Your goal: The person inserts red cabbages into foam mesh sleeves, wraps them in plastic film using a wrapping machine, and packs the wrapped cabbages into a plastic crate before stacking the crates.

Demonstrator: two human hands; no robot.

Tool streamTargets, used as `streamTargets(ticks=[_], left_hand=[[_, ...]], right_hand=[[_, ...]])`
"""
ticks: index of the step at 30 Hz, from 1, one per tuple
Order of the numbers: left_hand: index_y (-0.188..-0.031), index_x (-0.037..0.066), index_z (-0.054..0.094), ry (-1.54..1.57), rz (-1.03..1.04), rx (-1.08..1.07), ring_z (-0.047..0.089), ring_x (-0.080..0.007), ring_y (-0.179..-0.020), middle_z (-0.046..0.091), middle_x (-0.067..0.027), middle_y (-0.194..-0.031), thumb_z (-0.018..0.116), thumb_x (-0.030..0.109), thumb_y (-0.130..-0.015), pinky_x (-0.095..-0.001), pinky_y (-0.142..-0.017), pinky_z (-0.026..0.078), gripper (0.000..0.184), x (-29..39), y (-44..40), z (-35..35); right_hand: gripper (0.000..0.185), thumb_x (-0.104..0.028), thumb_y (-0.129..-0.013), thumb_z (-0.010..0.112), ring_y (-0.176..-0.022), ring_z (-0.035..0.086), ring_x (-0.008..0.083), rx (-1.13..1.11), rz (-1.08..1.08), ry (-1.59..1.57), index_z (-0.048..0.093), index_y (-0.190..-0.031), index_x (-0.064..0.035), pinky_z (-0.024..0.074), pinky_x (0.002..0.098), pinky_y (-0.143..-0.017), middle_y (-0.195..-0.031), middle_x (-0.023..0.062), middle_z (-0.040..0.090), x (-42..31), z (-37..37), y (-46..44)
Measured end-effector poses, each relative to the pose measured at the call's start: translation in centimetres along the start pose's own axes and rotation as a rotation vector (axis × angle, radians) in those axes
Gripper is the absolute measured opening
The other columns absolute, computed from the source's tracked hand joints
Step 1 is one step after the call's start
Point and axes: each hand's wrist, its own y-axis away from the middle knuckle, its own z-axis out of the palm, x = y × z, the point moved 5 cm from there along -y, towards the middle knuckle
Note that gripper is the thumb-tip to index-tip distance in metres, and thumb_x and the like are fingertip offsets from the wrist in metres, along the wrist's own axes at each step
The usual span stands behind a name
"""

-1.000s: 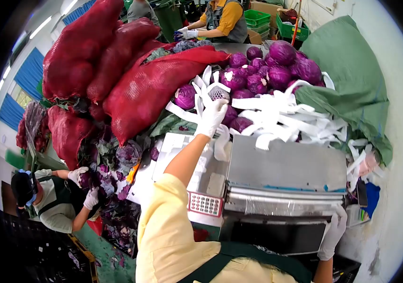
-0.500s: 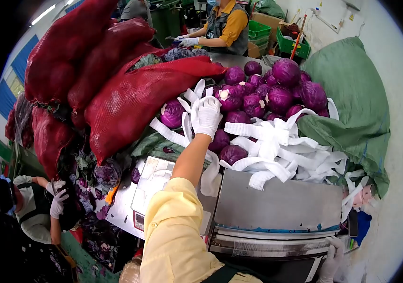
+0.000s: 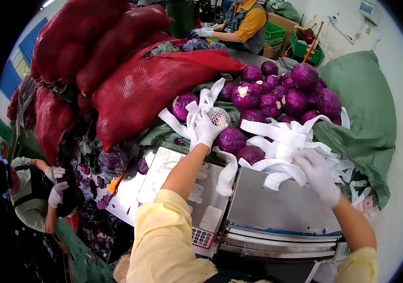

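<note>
Likely pick-up: half-curling left hand (image 3: 205, 131) against netted ball (image 3: 220, 115), can't tell hold; reaching right hand (image 3: 318, 177) over white strips (image 3: 277, 136) beneath, blurred, can't tell closure. To lift, need pinch.

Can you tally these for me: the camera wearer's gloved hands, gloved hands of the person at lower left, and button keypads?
Camera wearer's left hand and right hand: 2
Lower-left person's gloved hands: 2
Button keypad: 1
Total: 5
</note>
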Motion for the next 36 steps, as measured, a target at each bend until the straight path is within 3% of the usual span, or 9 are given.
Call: streamTargets(ticks=[5,7,13,16,21,25,26,28,36], left_hand=[[-0.119,-0.003,0.056,-0.267,-0.049,-0.118,0.048,-0.0353,-0.12,0.056,-0.0213,-0.124,0.069,0.072,-0.061,-0.0402,-0.106,0.035,0.096,-0.2,-0.4,-3.1],[-0.115,0.0,0.061,-0.08,-0.093,-0.069,0.046,-0.0348,-0.124,0.058,-0.0207,-0.121,0.055,0.071,-0.077,-0.0403,-0.107,0.032,0.08,-0.9,-0.7,-3.0],[-0.139,0.007,0.038,0.966,-0.7,-0.137,0.042,-0.0309,-0.129,0.045,-0.0193,-0.139,0.05,0.068,-0.086,-0.0387,-0.107,0.032,0.082,-1.0,0.0,-0.2],[-0.146,0.019,0.032,1.236,-0.511,-0.246,0.047,-0.0286,-0.124,0.041,-0.0094,-0.143,0.04,0.069,-0.09,-0.049,-0.1,0.041,0.075,3.4,0.6,-4.9],[-0.146,0.018,0.034,1.688,-0.501,-0.358,0.04,-0.0336,-0.129,0.039,-0.0214,-0.139,0.047,0.066,-0.089,-0.0593,-0.094,0.04,0.075,8.7,2.4,-10.7],[-0.14,0.015,0.042,1.637,-0.527,-0.213,0.047,-0.0334,-0.12,0.051,-0.018,-0.125,0.053,0.055,-0.092,-0.0524,-0.101,0.036,0.063,16.6,3.3,-15.6],[-0.137,0.016,0.046,1.767,-0.268,-0.606,0.039,-0.0367,-0.128,0.042,-0.0224,-0.134,0.062,0.044,-0.088,-0.0447,-0.107,0.033,0.058,18.5,3.7,-11.1],[-0.137,0.013,0.047,0.73,0.219,-0.166,0.038,-0.0324,-0.13,0.048,-0.0211,-0.128,0.072,0.029,-0.081,-0.0378,-0.108,0.032,0.063,22.9,11.2,-12.3],[-0.126,0.007,0.04,0.879,-0.717,-0.924,0.057,-0.02,-0.104,0.052,-0.0111,-0.121,0.055,0.066,-0.085,-0.0385,-0.08,0.052,0.073,28.1,26.6,-7.1]], right_hand=[[0.026,-0.012,-0.097,0.046,-0.085,0.057,0.0106,-0.284,0.285,-0.727,0.062,-0.116,-0.0071,0.0482,0.0263,-0.074,-0.093,0.0013,0.062,2.9,15.2,-17.4],[0.022,-0.023,-0.098,0.046,-0.057,0.047,0.0113,-0.253,0.343,-0.556,0.062,-0.109,-0.0116,0.0357,0.0293,-0.046,-0.071,-0.0051,0.055,5.9,20.7,-23.2],[0.059,-0.057,-0.095,0.039,-0.113,0.055,0.0215,-0.471,0.186,-0.517,0.045,-0.137,-0.0168,0.0411,0.0477,-0.092,-0.123,0.0064,0.06,9.2,29.3,-28.4],[0.055,-0.053,-0.097,0.041,-0.116,0.053,0.0199,-0.316,0.385,-0.607,0.049,-0.134,-0.0144,0.042,0.0433,-0.093,-0.126,0.005,0.059,-0.6,20.9,-22.8],[0.048,-0.031,-0.099,0.045,-0.13,0.041,0.0156,0.07,-0.252,-0.944,0.045,-0.139,-0.0034,0.0269,0.0288,-0.111,-0.143,0.0057,0.044,-7.5,6.2,-18.9],[0.059,-0.025,-0.098,0.047,-0.139,0.028,0.0226,0.127,-0.3,-1.283,0.024,-0.149,-0.0052,0.0221,0.0353,-0.114,-0.149,0.012,0.033,-8.6,1.9,-8.7],[0.059,-0.028,-0.098,0.047,-0.138,0.031,0.0217,0.194,-0.375,-1.039,0.026,-0.148,-0.0044,0.0231,0.0348,-0.114,-0.149,0.0106,0.033,-5.5,3.4,-7.0],[0.061,-0.027,-0.096,0.051,-0.136,0.032,0.0212,0.219,-0.287,-0.89,0.026,-0.148,-0.0039,0.0261,0.0341,-0.113,-0.149,0.0103,0.031,-0.7,3.7,-2.6],[0.048,-0.015,-0.084,0.063,-0.116,0.053,0.0275,0.199,0.114,-0.233,0.053,-0.13,-0.0072,0.0421,0.0372,-0.1,-0.125,0.014,0.056,2.3,-3.2,14.0]])
